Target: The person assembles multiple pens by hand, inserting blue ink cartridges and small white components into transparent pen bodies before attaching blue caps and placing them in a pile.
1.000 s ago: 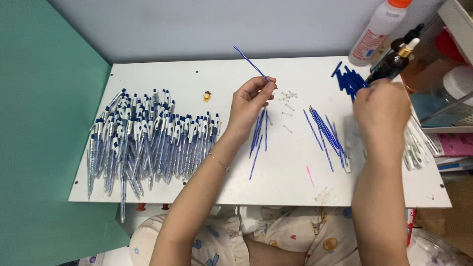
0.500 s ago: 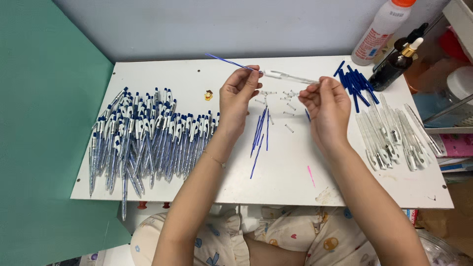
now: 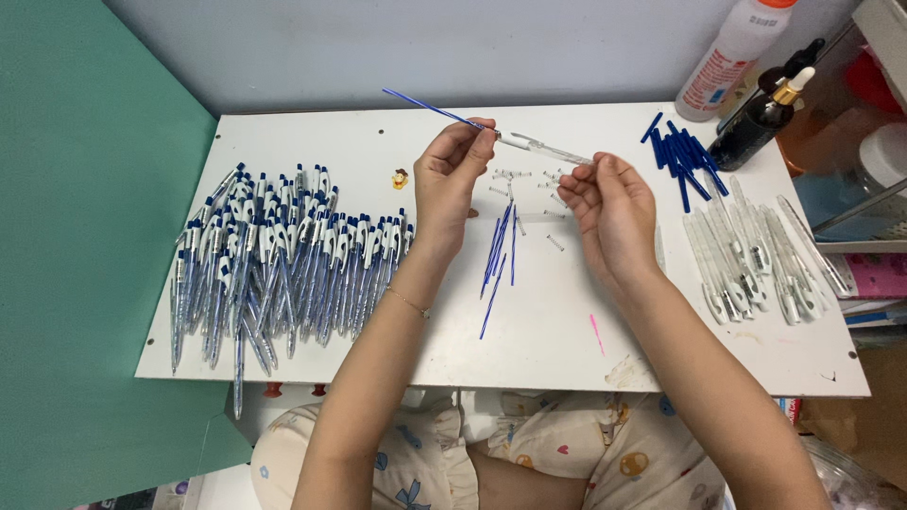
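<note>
Two hands on one pen, above the white board.
Your left hand pinches the blue refill; your right hand grips the clear barrel, its rear end hidden by fingertips; both sit lower than half a second ago.

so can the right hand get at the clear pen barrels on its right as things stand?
Probably, once freed: the right hand holds a clear barrel with the left hand. The clear pen barrels lie uncovered just right of it, nothing between.
</note>
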